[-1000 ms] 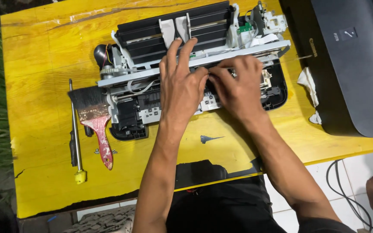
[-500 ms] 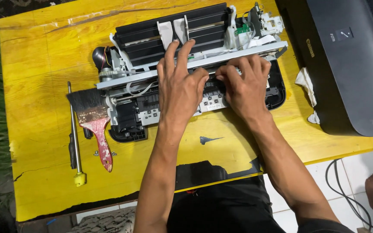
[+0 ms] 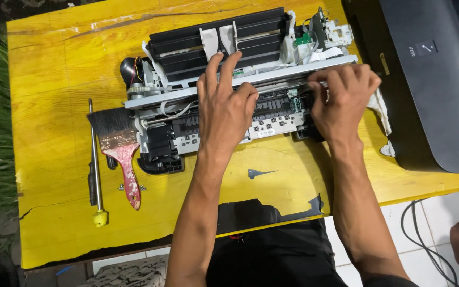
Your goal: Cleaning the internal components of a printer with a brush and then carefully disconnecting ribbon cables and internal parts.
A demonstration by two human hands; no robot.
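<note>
**Both hands on the stripped printer chassis**

Left hand lies flat, palm down, on the opened black-and-grey printer mechanism w/ exposed plastic frame and metal rail. Fingers spread apart and stretched fwd; the fingertips reach over the long silver rail toward the black ribbed paper-feed tray just beyond them. Nothing clamped in that hand, it only presses on the unit.

Right hand sits at the mechanism's right end, fingers curled together over the rail end. It appears to grip a part there, but what exactly is hidden under the fingers: can't tell.

The mechanism sits mid-table under both hands, on a yellow painted wooden tabletop w/ chipped edges.

Well left of the left hand: a flat paintbrush w/ black bristles and worn red handle, and just beyond it a long metal-shaft screwdriver w/ yellow tip cap, both lying lengthwise.

Right of the right hand: a crumpled white cloth, touching a dark grey smooth plastic printer cover.

Near the left forearm, a small dark chip in the paint.
</note>
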